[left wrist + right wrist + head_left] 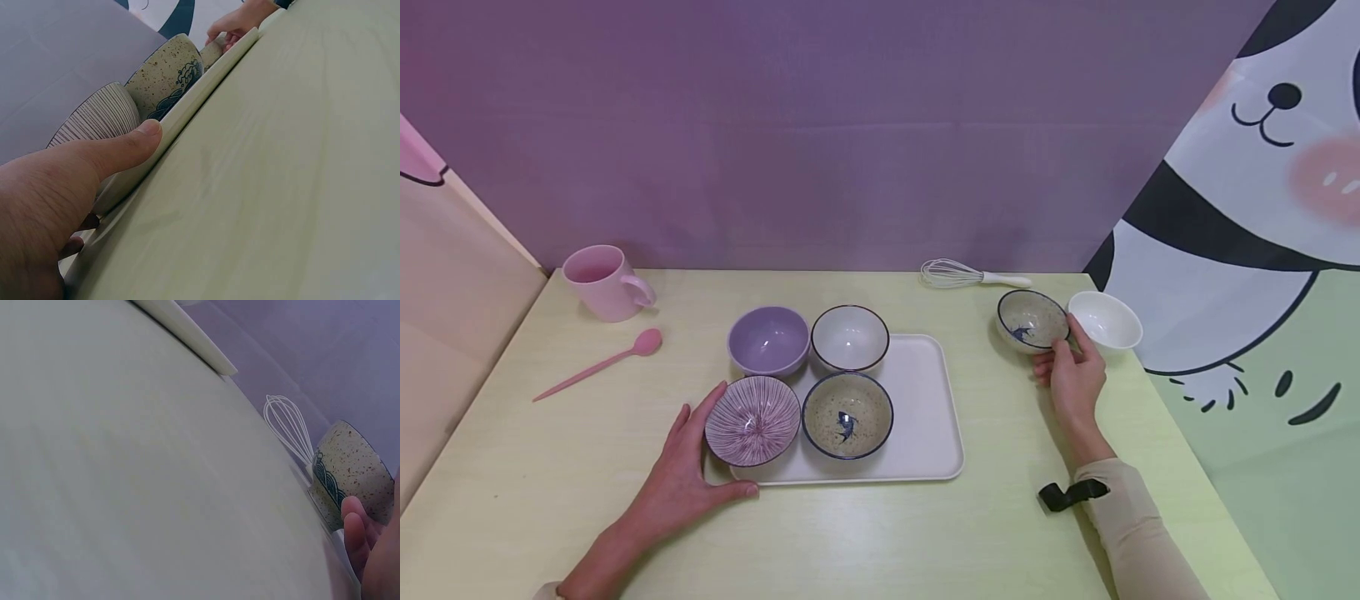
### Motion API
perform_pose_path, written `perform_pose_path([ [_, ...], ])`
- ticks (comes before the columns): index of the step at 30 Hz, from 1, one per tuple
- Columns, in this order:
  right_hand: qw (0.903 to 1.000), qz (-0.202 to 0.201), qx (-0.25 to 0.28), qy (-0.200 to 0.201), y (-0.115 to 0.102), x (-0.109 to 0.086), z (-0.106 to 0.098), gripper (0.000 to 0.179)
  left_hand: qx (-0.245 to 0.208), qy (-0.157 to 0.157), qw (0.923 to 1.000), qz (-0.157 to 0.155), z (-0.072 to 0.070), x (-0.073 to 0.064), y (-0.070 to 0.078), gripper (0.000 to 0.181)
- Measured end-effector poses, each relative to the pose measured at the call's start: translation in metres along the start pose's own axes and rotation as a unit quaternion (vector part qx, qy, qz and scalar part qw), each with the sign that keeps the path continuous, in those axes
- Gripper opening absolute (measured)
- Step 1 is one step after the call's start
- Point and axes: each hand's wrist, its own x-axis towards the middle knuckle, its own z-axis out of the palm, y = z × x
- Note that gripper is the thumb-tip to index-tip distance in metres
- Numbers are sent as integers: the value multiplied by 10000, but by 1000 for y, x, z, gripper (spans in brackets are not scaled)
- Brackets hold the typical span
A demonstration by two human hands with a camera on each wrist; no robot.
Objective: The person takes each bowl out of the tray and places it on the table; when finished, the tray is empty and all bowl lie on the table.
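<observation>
My right hand (1077, 379) pinches the near right rim of a speckled bowl (1024, 317) with a dark edge and a blue fish inside; its curled fingers lie against the outer wall in the right wrist view. My left hand (681, 467) is spread around the left side of a purple-striped bowl (752, 421), index finger at its rim and thumb along the front edge of the white tray (925, 417). Beside the striped bowl stands a second speckled bowl (850, 417). Behind are a plain purple bowl (767, 340) and a white dark-rimmed bowl (850, 337).
A plain white bowl (1105, 321) stands just right of the held bowl. Behind lies a white whisk (970, 275). A pink mug (606, 283) and a long pink spoon (602, 364) are at the left. Printed cloth walls border the table (880, 542).
</observation>
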Motion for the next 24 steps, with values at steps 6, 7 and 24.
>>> perform_pose_path([
  [6,9998,-39,-156,-91,3,2,-3,58,-5,14,10000,3,0,0,-1,143],
  [7,9998,-18,-161,-113,3,2,-4,57,-2,22,10000,13,0,0,-1,143],
  [24,9935,-310,-1051,-310,-2,-6,-11,56,64,-7,9999,-81,0,0,0,144],
])
